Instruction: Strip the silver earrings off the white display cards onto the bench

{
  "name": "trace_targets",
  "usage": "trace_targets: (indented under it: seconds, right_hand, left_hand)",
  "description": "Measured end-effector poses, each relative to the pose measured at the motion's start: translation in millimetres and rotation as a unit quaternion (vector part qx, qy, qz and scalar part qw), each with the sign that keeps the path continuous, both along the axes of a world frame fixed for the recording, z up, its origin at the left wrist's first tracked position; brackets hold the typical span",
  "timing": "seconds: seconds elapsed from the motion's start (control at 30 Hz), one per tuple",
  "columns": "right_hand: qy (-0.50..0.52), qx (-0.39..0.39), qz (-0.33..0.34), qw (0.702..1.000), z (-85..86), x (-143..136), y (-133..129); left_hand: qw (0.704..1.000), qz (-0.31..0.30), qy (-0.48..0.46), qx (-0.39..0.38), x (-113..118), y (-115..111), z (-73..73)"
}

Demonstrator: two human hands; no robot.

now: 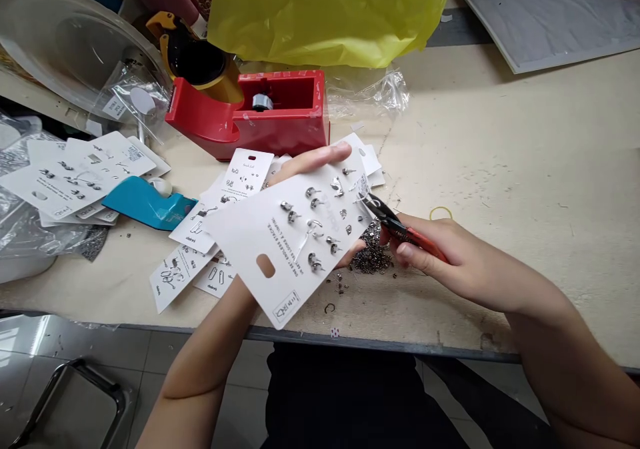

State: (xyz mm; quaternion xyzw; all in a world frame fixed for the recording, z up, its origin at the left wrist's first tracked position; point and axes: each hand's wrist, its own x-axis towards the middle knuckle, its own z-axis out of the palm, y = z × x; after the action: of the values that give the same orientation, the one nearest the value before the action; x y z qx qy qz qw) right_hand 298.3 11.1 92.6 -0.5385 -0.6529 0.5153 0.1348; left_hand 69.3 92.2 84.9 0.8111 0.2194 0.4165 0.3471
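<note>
A white earring card point(250, 235) is tilted above the table, its printed back with several metal earring backs facing up. My left hand point(315, 161) holds it from beneath; the fingers show at its top edge and part of the hand at its lower right, the palm hidden. My right hand point(430, 252) is closed round red-and-black pliers point(407, 230), whose tips meet the card's right edge near a clear plastic tag. Under the pliers lies a pile of small metal pieces point(373, 252). More earring cards point(187, 275) lie beneath and left of the held card.
A red tape dispenser point(285, 125) stands behind the card, with a yellow bag point(325, 19) beyond. To the left are a teal dispenser point(145, 202), stacked cards point(85, 175) and a translucent basin point(75, 49). A grey sheet point(555, 15) lies at the back right.
</note>
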Motion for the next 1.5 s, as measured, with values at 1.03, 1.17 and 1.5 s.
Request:
trace_targets:
  seconds: [1.03, 1.17, 1.5]
  right_hand:
    - [-0.015, -0.01, -0.071, 0.997, -5.5, -13, -4]
    - [-0.005, -0.014, -0.08, 0.997, -5.7, -13, -3]
    - [-0.007, -0.006, -0.077, 0.997, -5.8, -13, -2]
  left_hand:
    - [0.996, 0.04, -0.018, -0.078, 3, -5, -7.7]
    - [0.996, 0.044, -0.016, -0.081, 2, -5, -6.0]
    - [0.998, 0.06, -0.014, -0.023, 6, -6, -8.7]
